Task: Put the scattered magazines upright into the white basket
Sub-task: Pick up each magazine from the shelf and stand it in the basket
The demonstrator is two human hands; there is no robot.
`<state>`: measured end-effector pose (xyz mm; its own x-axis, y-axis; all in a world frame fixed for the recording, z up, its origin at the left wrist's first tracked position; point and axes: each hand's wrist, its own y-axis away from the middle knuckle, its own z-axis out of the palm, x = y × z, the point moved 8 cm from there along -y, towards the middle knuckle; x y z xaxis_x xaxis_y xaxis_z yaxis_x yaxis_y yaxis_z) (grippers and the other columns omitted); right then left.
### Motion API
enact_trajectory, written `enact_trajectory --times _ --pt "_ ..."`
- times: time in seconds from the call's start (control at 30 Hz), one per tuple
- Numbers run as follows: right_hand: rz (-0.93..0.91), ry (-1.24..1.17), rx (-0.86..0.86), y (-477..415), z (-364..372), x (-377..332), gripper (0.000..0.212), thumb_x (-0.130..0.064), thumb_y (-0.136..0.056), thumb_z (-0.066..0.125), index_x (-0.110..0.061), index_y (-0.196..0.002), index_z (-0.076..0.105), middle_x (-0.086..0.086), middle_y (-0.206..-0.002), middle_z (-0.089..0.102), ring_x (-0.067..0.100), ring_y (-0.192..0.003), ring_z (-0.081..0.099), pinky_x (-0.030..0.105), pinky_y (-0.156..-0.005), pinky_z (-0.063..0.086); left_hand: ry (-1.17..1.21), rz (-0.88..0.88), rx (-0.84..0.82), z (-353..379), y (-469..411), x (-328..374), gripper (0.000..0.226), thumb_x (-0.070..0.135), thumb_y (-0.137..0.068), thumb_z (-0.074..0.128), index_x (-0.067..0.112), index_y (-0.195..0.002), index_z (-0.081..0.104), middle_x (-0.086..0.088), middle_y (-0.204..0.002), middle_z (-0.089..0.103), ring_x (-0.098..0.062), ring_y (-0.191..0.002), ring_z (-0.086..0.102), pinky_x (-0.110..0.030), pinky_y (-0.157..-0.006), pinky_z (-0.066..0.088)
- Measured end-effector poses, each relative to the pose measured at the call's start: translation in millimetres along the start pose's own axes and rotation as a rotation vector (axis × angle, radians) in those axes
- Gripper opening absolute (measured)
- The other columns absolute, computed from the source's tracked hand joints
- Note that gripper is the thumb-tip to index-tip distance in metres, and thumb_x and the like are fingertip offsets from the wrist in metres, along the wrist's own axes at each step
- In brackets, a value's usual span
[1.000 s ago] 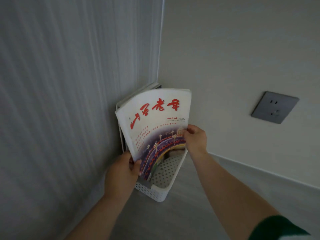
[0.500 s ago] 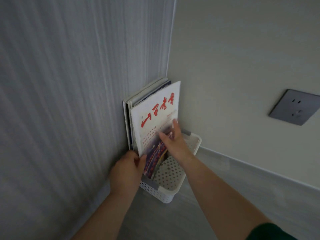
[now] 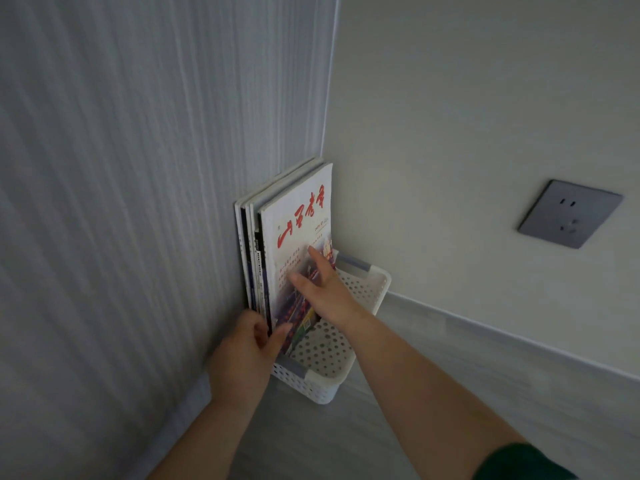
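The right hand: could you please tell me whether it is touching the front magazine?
Touching. The head view shows the right hand lying flat, its straight fingers against the cover of the front magazine, with no gap between them.

Left grip [image 3: 247, 353] curled, thumb out, pinching; right grip [image 3: 320, 292] flat, fingers straight, both forearms outstretched

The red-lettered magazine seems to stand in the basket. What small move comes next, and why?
Probably lift the right hand off the cover, then release the left hand. The red-lettered magazine stands upright in the white basket beside the other magazines, right hand flat on it, left hand pinching its lower edge, so it seems placed.
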<state>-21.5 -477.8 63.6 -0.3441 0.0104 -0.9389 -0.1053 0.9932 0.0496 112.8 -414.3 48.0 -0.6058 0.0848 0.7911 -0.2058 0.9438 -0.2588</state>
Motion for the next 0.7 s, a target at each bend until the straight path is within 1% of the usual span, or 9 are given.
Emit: enact_trajectory --times 0.07,0.1,0.17,0.23,0.3,0.4,0.53,0.63,0.7 --pt "-0.001 0.021 0.042 13.1 -9.5 -0.4 0.059 -0.031 -0.089 0.049 -0.025 -0.141 0.020 0.001 -0.147 0.030 0.016 -0.132 0.034 0.025 -0.104 0.028 0.004 0.037 -0.040 3.6 11.2 4.8 0.039 0.032 -0.079 0.062 0.036 -0.056 0.031 0.011 -0.054 0.047 -0.022 -0.059 0.055 -0.026 -0.054 0.035" --pt "-0.011 0.025 0.063 21.5 -16.2 -0.8 0.055 -0.028 -0.090 0.049 -0.024 -0.139 0.025 -0.001 -0.141 0.040 0.008 -0.124 0.043 0.020 -0.102 0.033 0.002 0.060 -0.071 6.7 18.0 9.3 0.036 0.032 -0.080 0.061 0.038 -0.057 0.033 0.011 -0.055 0.050 -0.018 -0.060 0.055 -0.025 -0.053 0.034" --pt "-0.048 0.045 0.104 41.1 -32.6 -1.1 0.043 -0.023 -0.090 0.049 -0.021 -0.132 0.039 -0.010 -0.112 0.054 -0.019 -0.086 0.052 -0.003 -0.075 0.038 -0.004 0.102 -0.156 15.9 34.1 22.8 0.029 0.030 -0.080 0.061 0.038 -0.062 0.040 0.010 -0.059 0.053 -0.013 -0.061 0.053 -0.023 -0.053 0.034" --pt "-0.036 0.112 0.173 65.2 -56.6 5.9 0.032 -0.019 -0.089 0.049 -0.016 -0.121 0.052 -0.006 -0.104 0.055 -0.013 -0.068 0.051 0.002 -0.059 0.037 0.014 0.137 -0.248 28.7 55.0 40.5 0.025 0.025 -0.080 0.062 0.034 -0.063 0.045 0.010 -0.057 0.052 -0.012 -0.061 0.052 -0.024 -0.055 0.035" --pt "0.002 0.180 0.271 94.6 -87.2 18.3 0.027 -0.015 -0.088 0.051 -0.009 -0.113 0.059 0.007 -0.113 0.061 0.002 -0.078 0.053 0.009 -0.066 0.036 0.041 0.167 -0.321 42.8 78.9 60.1 0.037 0.021 -0.080 0.062 0.038 -0.056 0.040 0.009 -0.049 0.048 -0.012 -0.056 0.049 -0.025 -0.057 0.036" --pt "0.056 0.234 0.389 148.3 -135.0 42.5 0.023 -0.006 -0.086 0.051 -0.002 -0.104 0.065 0.018 -0.110 0.066 0.021 -0.093 0.061 0.003 -0.060 0.035 0.048 0.203 -0.426 70.5 119.5 88.1 0.041 0.020 -0.080 0.062 0.038 -0.052 0.038 0.011 -0.048 0.054 -0.002 -0.049 0.045 -0.016 -0.053 0.033" --pt "0.104 0.259 0.497 239.9 -205.4 80.0 0.020 0.001 -0.083 0.052 0.002 -0.097 0.067 0.022 -0.104 0.068 0.015 -0.088 0.059 0.002 -0.066 0.037 0.013 0.230 -0.499 109.8 184.3 132.6 0.040 0.022 -0.080 0.060 0.037 -0.051 0.037 0.009 -0.048 0.048 -0.009 -0.053 0.046 -0.013 -0.050 0.033" --pt "0.204 0.287 0.568 321.5 -260.9 121.8 0.020 -0.001 -0.084 0.052 0.001 -0.097 0.067 0.020 -0.106 0.068 0.026 -0.099 0.063 0.027 -0.086 0.045 -0.007 0.267 -0.587 143.7 240.7 168.3 0.031 0.025 -0.081 0.059 0.035 -0.055 0.045 0.010 -0.056 0.054 -0.016 -0.061 0.053 -0.024 -0.057 0.037" --pt "0.300 0.331 0.639 384.2 -299.0 153.7 0.020 -0.005 -0.086 0.051 -0.003 -0.098 0.067 0.014 -0.107 0.069 0.025 -0.102 0.062 0.026 -0.086 0.043 -0.049 0.323 -0.651 167.6 280.5 190.5 0.014 0.027 -0.081 0.059 0.027 -0.068 0.059 0.008 -0.065 0.059 -0.020 -0.073 0.060 -0.025 -0.059 0.038"
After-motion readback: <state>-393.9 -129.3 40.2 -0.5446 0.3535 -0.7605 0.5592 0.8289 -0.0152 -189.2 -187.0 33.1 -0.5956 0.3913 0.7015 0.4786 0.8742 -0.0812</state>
